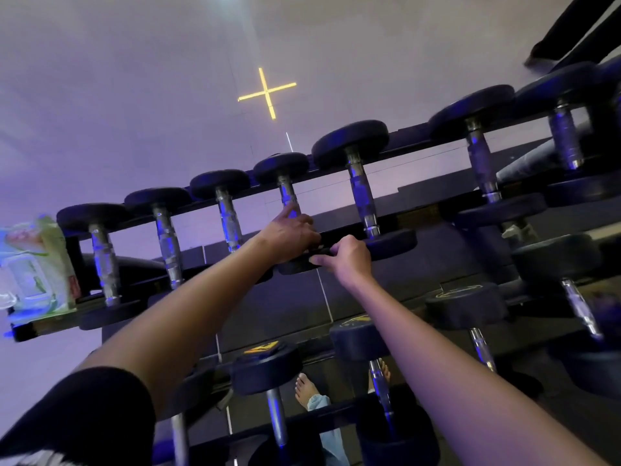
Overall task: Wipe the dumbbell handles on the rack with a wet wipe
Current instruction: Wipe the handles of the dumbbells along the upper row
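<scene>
Dumbbell rack (415, 142): black and tiered, seen at a slant.

Top tier: a row of dumbbells with black round heads and chrome knurled handles, each lying across the two rails.

Fourth dumbbell from the left (281, 168): both hands are on it.

Left hand (290, 232): fingers curled round the lower part of this dumbbell's handle (286, 193), with the index finger stretched up along the chrome. I cannot tell whether a wipe lies under the fingers.

Right hand (349, 260): fingers hooked over the rim of the same dumbbell's near head (295, 264), thumb against its face, just beside the left hand.

Wet wipe pack (37, 264): green and white, standing at the left end of the top tier next to the first dumbbell (104, 257). It is well apart from both hands.

Lower tiers: larger dumbbells, some with yellow markings on their heads (265, 364).

Floor: dark tiles (302, 307), with a bare foot (304, 388) visible between the lower handles.

Background: a yellow cross-shaped light (267, 92) on a pale surface.
</scene>
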